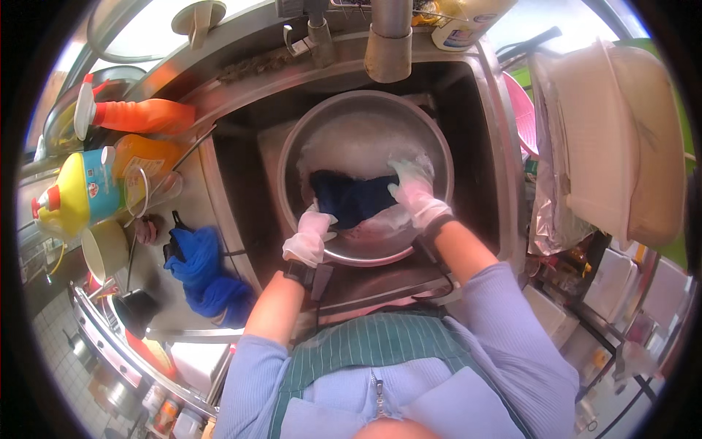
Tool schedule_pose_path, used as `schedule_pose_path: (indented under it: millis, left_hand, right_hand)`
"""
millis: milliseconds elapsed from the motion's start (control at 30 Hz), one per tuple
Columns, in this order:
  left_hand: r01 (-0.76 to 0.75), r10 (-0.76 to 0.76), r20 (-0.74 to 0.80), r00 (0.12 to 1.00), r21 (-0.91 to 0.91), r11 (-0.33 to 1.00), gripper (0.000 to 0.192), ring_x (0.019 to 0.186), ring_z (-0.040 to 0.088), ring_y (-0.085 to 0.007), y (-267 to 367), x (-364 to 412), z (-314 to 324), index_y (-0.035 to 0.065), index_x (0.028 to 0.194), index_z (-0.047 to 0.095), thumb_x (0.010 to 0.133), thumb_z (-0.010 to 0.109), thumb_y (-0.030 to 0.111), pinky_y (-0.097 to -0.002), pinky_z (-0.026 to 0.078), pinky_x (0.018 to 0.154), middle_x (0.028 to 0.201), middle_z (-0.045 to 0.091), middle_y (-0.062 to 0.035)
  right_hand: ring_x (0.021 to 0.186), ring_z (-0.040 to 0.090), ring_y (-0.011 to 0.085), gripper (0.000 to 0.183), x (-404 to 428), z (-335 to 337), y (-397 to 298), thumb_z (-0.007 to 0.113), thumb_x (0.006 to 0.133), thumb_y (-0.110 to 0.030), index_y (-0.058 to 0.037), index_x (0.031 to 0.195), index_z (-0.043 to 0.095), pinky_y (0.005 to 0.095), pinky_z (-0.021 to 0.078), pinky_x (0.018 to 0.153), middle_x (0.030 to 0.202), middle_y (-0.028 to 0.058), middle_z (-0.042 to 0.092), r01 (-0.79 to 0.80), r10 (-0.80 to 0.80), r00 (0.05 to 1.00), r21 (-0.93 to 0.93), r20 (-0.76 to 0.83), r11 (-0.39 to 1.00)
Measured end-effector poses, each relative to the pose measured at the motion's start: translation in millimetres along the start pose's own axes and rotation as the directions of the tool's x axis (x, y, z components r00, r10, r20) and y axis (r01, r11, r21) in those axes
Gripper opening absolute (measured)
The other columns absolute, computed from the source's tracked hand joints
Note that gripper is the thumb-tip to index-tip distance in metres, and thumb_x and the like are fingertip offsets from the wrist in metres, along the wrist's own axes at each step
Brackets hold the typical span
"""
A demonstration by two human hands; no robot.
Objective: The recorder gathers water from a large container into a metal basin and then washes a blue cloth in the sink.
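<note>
A dark blue wet cloth (354, 200) is stretched across a round metal basin (285, 159) of cloudy, sudsy water. My left hand (312, 230), in a pale translucent glove, grips the cloth's lower left edge near the basin's front rim. At the other end, my gloved right hand (412, 192) has its thumb against the cloth's right edge and its fingers by the foam. Part of the cloth lies under the water, and some fingertips are hidden.
The basin stands in a steel sink (471, 137) beneath a thick tap (388, 55). Left of it are an orange spray bottle (148, 115), a yellow detergent bottle (71, 192) and a bright blue cloth (203, 274). Large plastic tubs (609, 142) stand at the right.
</note>
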State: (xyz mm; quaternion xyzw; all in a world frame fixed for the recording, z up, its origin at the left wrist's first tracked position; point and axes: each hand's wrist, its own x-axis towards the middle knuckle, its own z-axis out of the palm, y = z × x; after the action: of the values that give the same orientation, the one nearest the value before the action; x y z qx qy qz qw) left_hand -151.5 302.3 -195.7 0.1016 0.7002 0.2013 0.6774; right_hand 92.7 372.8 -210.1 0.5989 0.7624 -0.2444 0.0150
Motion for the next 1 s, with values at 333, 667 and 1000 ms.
schedule_pose_path:
  millis: [333, 667, 1000]
  left_hand:
    - [-0.786, 0.762, 0.198, 0.616, 0.1, 0.61, 0.06, 0.093, 0.061, -0.0261, 44.1, -26.5, -29.7, 0.0022, 0.131, 0.048, 0.072, 0.054, -0.009, -0.0389, 0.054, 0.084, 0.108, 0.059, -0.0118]
    - [0.117, -0.11, 0.047, 0.993, -0.194, 0.974, 0.063, 0.125, 0.043, -0.0373, 13.9, -54.3, 16.0, 0.0081, 0.141, 0.037, 0.085, 0.063, 0.02, -0.0516, 0.045, 0.097, 0.14, 0.04, -0.0148]
    - [0.174, 0.289, 0.457, 0.841, -0.736, 0.655, 0.034, 0.106, 0.057, -0.021, 16.9, 15.9, -11.9, 0.0101, 0.119, 0.054, 0.096, 0.051, 0.035, -0.0369, 0.047, 0.089, 0.12, 0.059, -0.0081]
  right_hand:
    - [0.097, 0.062, 0.0356, 0.022, 25.7, -36.8, -23.8, 0.06, 0.082, -0.013, -0.007, 0.101, 0.067, 0.0425, 0.0503, 0.081, 0.107, 0.0163, 0.065, -0.027, 0.144, 0.942, 0.361, -0.302, 0.932]
    - [0.111, 0.055, 0.0351, 0.043, -1.3, 0.4, 2.1, 0.07, 0.078, -0.02, -0.0103, 0.119, 0.06, 0.0412, 0.0427, 0.098, 0.117, 0.0167, 0.061, -0.211, 0.257, 0.952, 0.254, -0.165, 0.944]
    - [0.094, 0.06, 0.0325, 0.027, -24.3, -13.4, -135.0, 0.071, 0.072, -0.005, -0.0081, 0.098, 0.064, 0.0381, 0.048, 0.083, 0.1, 0.0132, 0.062, 0.35, -0.351, 0.924, 0.704, -0.151, 0.618]
